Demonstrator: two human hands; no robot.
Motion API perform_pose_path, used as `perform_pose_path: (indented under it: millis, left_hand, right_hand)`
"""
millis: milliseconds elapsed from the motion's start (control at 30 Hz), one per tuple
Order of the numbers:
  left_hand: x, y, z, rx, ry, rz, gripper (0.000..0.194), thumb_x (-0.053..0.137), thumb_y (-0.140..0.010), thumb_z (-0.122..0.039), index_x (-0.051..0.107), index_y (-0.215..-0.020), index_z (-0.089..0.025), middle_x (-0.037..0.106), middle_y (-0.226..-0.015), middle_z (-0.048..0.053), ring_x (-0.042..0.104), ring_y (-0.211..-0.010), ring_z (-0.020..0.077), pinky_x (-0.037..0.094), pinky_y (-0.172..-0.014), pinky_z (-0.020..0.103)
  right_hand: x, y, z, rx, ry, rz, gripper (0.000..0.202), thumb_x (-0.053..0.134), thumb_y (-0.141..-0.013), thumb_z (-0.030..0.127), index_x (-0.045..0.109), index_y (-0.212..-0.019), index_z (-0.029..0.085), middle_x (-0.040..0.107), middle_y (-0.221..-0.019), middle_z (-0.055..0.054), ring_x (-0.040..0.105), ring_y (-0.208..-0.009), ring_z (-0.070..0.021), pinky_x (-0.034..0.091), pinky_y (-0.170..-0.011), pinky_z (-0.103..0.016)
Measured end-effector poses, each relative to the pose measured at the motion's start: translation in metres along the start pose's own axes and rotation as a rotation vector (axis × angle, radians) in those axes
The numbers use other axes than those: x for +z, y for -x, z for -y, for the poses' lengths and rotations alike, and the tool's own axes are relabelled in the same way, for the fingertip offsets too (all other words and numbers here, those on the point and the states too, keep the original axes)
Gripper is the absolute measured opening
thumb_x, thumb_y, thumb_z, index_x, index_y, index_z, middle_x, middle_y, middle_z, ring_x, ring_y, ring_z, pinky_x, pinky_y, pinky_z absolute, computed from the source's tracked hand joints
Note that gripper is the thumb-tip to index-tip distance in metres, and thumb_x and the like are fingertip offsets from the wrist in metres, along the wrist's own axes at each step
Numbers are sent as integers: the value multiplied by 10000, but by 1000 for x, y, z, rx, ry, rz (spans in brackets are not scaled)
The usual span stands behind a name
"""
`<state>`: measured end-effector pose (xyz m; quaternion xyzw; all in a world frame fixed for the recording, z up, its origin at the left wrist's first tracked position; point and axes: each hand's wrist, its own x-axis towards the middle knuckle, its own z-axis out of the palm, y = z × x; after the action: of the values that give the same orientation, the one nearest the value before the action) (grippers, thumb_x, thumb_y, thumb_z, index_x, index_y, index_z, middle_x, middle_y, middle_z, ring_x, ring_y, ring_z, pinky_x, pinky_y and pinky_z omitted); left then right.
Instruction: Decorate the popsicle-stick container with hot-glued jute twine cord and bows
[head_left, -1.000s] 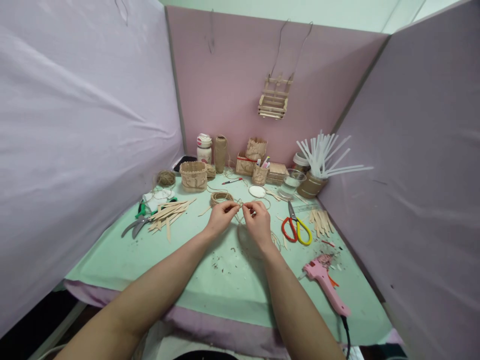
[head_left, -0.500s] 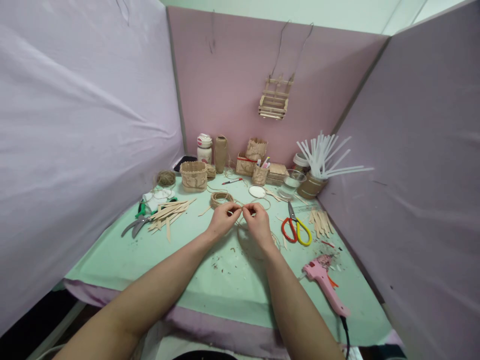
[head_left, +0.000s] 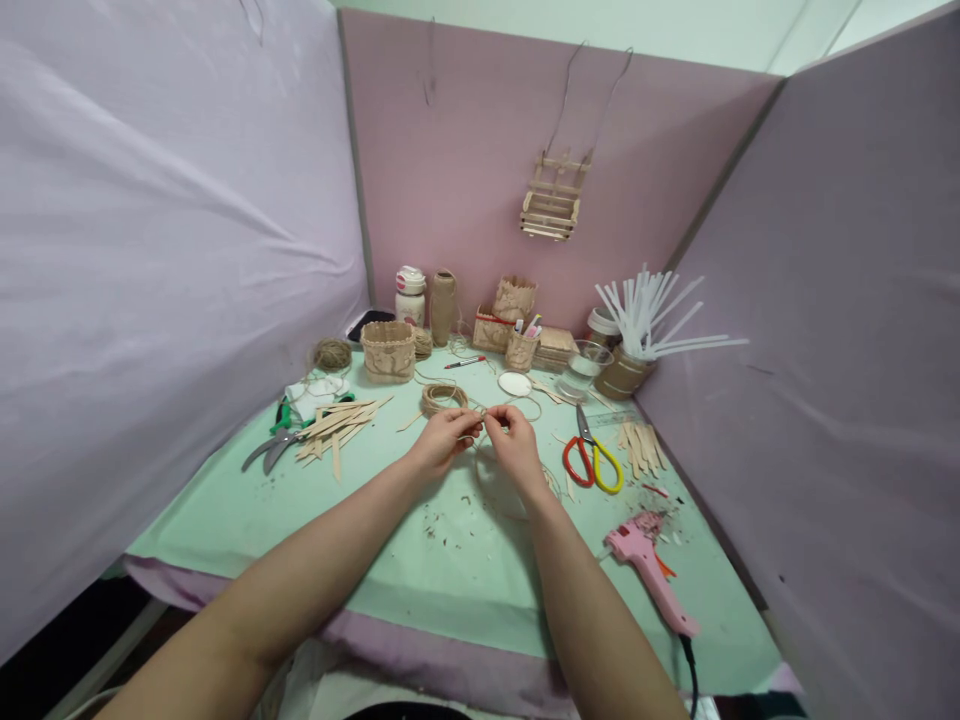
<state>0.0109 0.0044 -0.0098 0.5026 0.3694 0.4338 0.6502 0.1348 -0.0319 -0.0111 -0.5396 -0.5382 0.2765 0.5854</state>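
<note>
Left hand (head_left: 446, 442): rolled outward since the earlier frame, baring its lower fingers; thumb and forefinger nearly closed on the twine strand (head_left: 483, 412), other fingers loosely bent.
Right hand (head_left: 516, 445): little changed; thumb and forefinger closed in a fingertip pinch on the same strand, just beside the left fingertips.
Twine strand: mid-table, raised between both pinches, with slack loops below and around the right hand. Knot or end at the fingertips: too small to tell.
Twine coil (head_left: 435, 404): lying just beyond the left hand; connection to the held strand cannot be determined.
Slack: likely to tangle or catch if the right wrist drags through the loops.
Grip: narrow; uneven tension could pull the strand free.
Pink glue gun (head_left: 646, 562): near the right forearm; an outward sweep could knock it. Heat cannot be judged.
</note>
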Motion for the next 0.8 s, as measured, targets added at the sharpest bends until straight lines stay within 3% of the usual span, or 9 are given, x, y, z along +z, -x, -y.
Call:
perform_pose_path:
  millis: [100, 167, 400, 567, 700, 800]
  left_hand:
    - [-1, 0, 2, 197, -188, -59, 263, 668, -715, -392, 664, -765, -134, 605, -670, 13, 528, -643, 121, 411, -607, 241]
    - [-3, -1, 3, 256, -284, -66, 279, 648, -734, -405, 673, -769, -130, 607, -652, 11, 533, -640, 132, 418, -616, 253]
    - [-6, -4, 4, 308, -502, -31, 200, 596, -768, -319, 690, -765, -142, 665, -703, 31, 568, -672, 151, 425, -657, 267]
    - [-1, 3, -1, 369, -697, -8, 171, 588, -772, -280, 672, -684, -159, 664, -677, 23, 558, -671, 156, 409, -660, 267]
    - [3, 9, -2, 372, -729, 46, 160, 581, -767, -249, 671, -670, -160, 664, -673, 22, 556, -665, 157, 399, -642, 265]
    - [4, 10, -3, 340, -687, 38, 161, 591, -768, -263, 680, -690, -153, 669, -677, 24, 561, -661, 157, 401, -641, 266]
  right_hand:
    - [-2, -3, -3, 45, -40, 22, 200, 623, -760, 372, 616, -824, 182, 658, -810, -44, 595, -776, -183, 470, -747, -313]
    - [-3, -4, -4, 67, -66, 30, 227, 641, -746, 400, 627, -808, 182, 661, -783, -38, 591, -756, -181, 467, -716, -305]
    - [-2, -4, -6, 143, -93, 9, 206, 591, -751, 399, 598, -725, 195, 592, -663, 7, 521, -634, -147, 422, -583, -262]
    - [2, -5, -16, 188, -75, -101, 169, 553, -736, 373, 553, -694, 210, 569, -661, 7, 509, -655, -159, 411, -582, -269]
    - [-1, -8, -22, 221, -72, -185, 167, 514, -745, 386, 520, -726, 221, 555, -676, 2, 503, -658, -165, 403, -579, -278]
    - [-6, -9, -19, 242, -103, -156, 188, 529, -737, 408, 522, -737, 220, 549, -663, 5, 503, -633, -159, 403, -558, -275]
